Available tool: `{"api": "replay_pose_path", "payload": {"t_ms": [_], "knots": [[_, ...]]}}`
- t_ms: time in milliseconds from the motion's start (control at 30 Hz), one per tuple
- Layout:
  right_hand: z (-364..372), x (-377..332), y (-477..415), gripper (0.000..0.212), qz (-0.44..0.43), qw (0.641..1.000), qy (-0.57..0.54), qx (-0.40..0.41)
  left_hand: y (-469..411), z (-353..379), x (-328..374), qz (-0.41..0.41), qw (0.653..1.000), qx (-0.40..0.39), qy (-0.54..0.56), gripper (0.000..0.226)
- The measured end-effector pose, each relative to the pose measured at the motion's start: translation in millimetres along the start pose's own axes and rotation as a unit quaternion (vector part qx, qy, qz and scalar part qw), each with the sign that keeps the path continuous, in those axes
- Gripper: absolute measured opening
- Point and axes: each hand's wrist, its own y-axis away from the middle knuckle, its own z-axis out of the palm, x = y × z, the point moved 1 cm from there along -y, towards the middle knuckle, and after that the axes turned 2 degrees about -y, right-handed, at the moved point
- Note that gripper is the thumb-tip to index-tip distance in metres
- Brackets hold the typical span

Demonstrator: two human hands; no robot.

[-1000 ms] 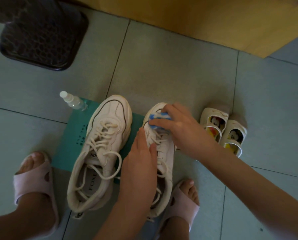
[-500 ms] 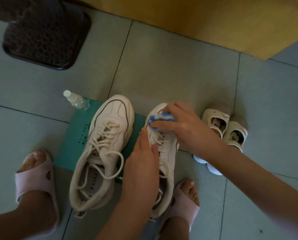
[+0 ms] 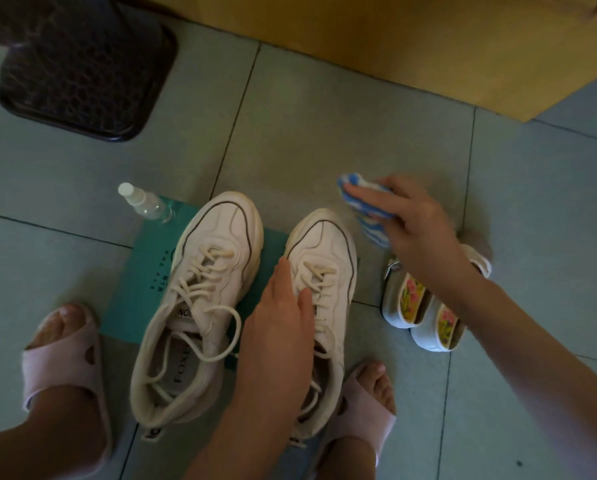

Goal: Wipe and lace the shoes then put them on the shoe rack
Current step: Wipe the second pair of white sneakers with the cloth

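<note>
Two white laced sneakers stand side by side on a teal mat (image 3: 144, 271), toes pointing away from me. The left sneaker (image 3: 200, 292) lies free, its laces loose. My left hand (image 3: 276, 334) rests flat on the tongue and laces of the right sneaker (image 3: 328, 251), holding it down. My right hand (image 3: 414, 230) is off the shoe, to the right of its toe, gripping a blue-and-white cloth (image 3: 366, 209) above the floor tiles.
A small clear spray bottle (image 3: 144, 202) lies at the mat's far left corner. A pair of small child's shoes (image 3: 425, 306) sits right of the sneakers, under my right forearm. A dark tray (image 3: 82, 71) is at far left, a wooden panel (image 3: 394, 36) beyond. My feet in pink slippers (image 3: 65, 368) flank the sneakers.
My right hand has lifted the cloth off the right sneaker's toe and moved it to the right and away from me. My left hand stays on the sneaker.
</note>
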Motion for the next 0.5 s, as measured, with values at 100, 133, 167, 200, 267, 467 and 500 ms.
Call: {"api": "replay_pose_path", "payload": {"t_ms": [100, 133, 167, 200, 267, 467, 500], "knots": [[22.9, -18.1, -16.0, 0.059, -0.014, 0.997, -0.053, -0.052, -0.4, 1.1, -0.1, 0.002, 1.000, 0.007, -0.002, 0.052], [30.0, -19.9, -17.5, 0.063, -0.017, 0.996, -0.053, -0.074, -0.9, 1.7, -0.3, 0.001, 1.000, 0.007, -0.001, 0.052], [34.9, -19.2, -16.4, 0.065, -0.018, 0.994, -0.050, -0.091, -1.3, 2.2, -0.9, 0.000, 1.000, 0.008, 0.000, 0.052], [37.3, -16.3, -13.0, 0.063, -0.016, 0.994, -0.049, -0.099, -1.2, 2.8, -1.6, -0.002, 1.000, 0.009, 0.003, 0.052], [35.4, -8.3, -2.2, 0.055, -0.016, 0.995, -0.046, -0.086, -1.5, 3.3, -2.5, -0.003, 1.000, 0.012, 0.014, 0.052], [30.3, -4.5, 53.3, 0.048, 0.047, 0.995, -0.079, -0.044, -1.0, 4.8, -5.4, 0.009, 0.999, 0.022, 0.024, 0.052], [31.4, -6.7, 63.6, 0.050, 0.060, 0.994, -0.084, -0.044, -1.2, 4.8, -5.7, 0.012, 0.999, 0.024, 0.024, 0.051]]}}
